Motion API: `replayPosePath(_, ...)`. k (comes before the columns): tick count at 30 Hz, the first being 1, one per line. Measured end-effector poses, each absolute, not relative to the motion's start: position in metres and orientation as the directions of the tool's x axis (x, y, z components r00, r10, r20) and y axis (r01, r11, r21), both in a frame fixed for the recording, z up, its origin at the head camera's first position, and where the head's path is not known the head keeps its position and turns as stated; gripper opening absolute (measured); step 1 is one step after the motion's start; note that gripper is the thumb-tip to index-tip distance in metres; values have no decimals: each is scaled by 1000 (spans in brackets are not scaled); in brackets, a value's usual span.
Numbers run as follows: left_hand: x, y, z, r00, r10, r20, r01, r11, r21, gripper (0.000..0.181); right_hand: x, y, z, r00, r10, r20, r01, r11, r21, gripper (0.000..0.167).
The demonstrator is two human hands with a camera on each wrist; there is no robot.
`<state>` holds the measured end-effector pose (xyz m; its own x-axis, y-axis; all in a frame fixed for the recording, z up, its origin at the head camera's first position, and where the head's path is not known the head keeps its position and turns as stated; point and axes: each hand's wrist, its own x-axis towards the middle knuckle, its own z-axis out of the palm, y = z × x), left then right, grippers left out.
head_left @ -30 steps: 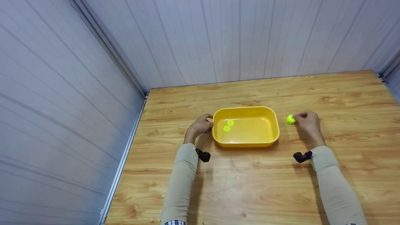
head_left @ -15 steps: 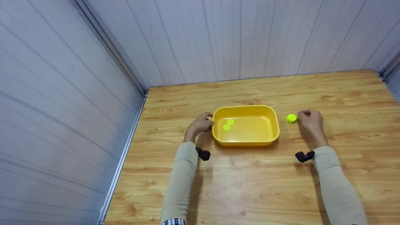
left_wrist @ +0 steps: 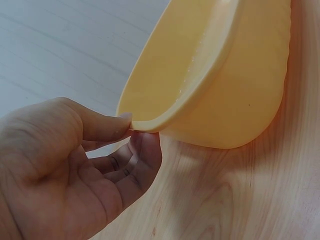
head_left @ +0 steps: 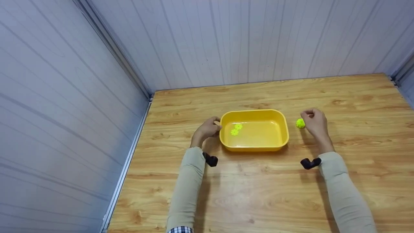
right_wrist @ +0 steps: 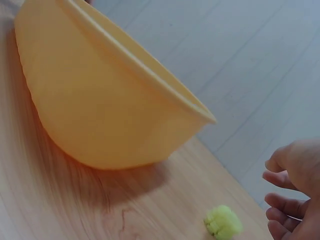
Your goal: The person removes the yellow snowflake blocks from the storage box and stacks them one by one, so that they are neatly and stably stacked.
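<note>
My left hand (head_left: 208,128) pinches the left rim of a yellow plastic tub (head_left: 255,149) between thumb and fingers. The grip shows closely in the left wrist view, thumb on top of the rim. Two flat, bright yellow-green flower-shaped pieces (head_left: 234,132) lie inside, near the tub's left end. Right of the tub, a small stack of yellow-green flower-shaped pieces (head_left: 300,123) sits on the table, partly covered by my right hand (head_left: 316,123) in the head view. In the right wrist view that hand hovers apart from the stack (right_wrist: 223,222), its fingers loosely bent around nothing.
The wood-grain table (head_left: 252,191) carries the tub and the stack. A pale panelled wall (head_left: 226,45) rises behind it, and another wall (head_left: 64,116) stands along the left edge. A black camera mount (head_left: 211,160) juts from the left wrist, a similar mount (head_left: 310,163) from the right.
My right hand drew back rightward from the stack, then came left again and slightly farther away, over the stack's right side. My left hand and the tub have stayed put.
</note>
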<state>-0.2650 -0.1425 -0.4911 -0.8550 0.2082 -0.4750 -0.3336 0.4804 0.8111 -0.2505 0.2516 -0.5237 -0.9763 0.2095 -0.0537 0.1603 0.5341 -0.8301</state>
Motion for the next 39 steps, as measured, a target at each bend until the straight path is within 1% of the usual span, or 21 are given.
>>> replayPosePath(10,-264,-143,-491,-857,213,-470,-332,469,818,35,-254,218,-513,-987,140,74,11,529,-849,39)
replayPosePath(17,-262,-143,-490,-861,216,-460,-318,477,819,36,-256,193,-508,-996,75,39,4,502,-865,38)
replayPosePath(26,-262,-142,-490,-857,223,-465,-315,488,814,37,-258,165,-510,-994,13,105,-85,487,-869,35)
replayPosePath(32,-263,-143,-491,-857,218,-466,-317,491,811,37,-257,145,-513,-992,-63,109,-126,464,-877,33)
replayPosePath(39,-263,-143,-491,-858,216,-466,-317,490,812,37,-257,120,-519,-984,-149,101,-160,466,-870,28)
